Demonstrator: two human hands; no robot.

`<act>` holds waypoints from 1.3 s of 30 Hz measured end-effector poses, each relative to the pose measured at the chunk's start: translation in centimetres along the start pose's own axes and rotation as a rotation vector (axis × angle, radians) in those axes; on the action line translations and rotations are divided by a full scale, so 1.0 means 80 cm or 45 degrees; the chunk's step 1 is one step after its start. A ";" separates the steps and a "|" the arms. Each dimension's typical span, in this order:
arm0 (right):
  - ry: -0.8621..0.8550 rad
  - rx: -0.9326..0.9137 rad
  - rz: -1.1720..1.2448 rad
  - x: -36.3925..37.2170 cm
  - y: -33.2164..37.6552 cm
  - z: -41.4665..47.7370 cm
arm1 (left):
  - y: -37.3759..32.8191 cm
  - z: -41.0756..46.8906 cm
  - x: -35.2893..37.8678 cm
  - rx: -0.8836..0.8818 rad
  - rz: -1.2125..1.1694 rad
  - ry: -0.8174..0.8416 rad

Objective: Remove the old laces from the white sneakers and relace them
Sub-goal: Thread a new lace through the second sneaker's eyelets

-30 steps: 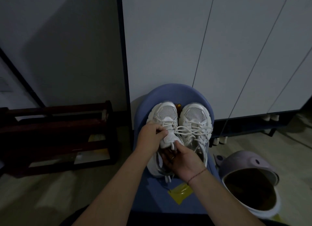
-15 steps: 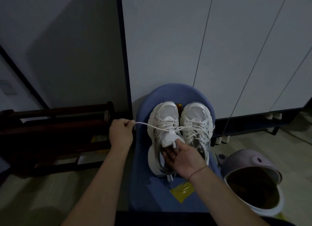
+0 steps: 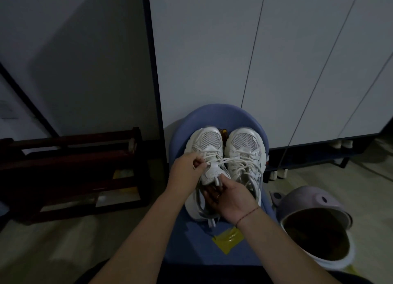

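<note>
Now our left hand [image 3: 187, 169] pinches a white lace [image 3: 214, 161] in its grip at the eyelets of the left sneaker [image 3: 209, 143], while our right hand [image 3: 231, 196] closes its grip on that shoe's tongue [image 3: 213, 173], thumb on top. It stands touching the right sneaker [image 3: 244, 143], toes away from us, on a blue seat [image 3: 221, 113]. Print on the tongue is too small to read.

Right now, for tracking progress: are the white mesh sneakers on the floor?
No, both white mesh sneakers rest on the blue chair seat.
</note>
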State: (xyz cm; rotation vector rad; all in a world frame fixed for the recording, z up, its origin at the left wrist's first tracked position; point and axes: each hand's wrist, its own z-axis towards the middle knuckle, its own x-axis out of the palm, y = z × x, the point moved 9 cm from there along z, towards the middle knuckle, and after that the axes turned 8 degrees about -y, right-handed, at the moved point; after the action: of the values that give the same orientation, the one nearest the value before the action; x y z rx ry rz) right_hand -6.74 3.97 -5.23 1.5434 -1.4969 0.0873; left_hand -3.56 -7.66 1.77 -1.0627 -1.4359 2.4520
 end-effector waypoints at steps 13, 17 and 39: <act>-0.009 0.025 0.042 -0.002 -0.001 0.002 | 0.078 0.014 -0.087 -0.510 0.045 -0.420; -0.013 0.018 0.032 -0.001 0.000 0.001 | 0.032 0.010 -0.024 -0.226 -0.154 -0.002; -0.069 0.032 -0.035 -0.003 0.000 0.000 | 0.055 0.011 -0.078 -0.392 -0.115 -0.325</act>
State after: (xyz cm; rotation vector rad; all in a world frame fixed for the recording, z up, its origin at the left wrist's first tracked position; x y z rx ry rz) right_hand -6.78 4.15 -5.41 1.5975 -1.5216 0.0483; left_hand 1.63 -13.28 1.71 -0.7254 -1.9420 2.4250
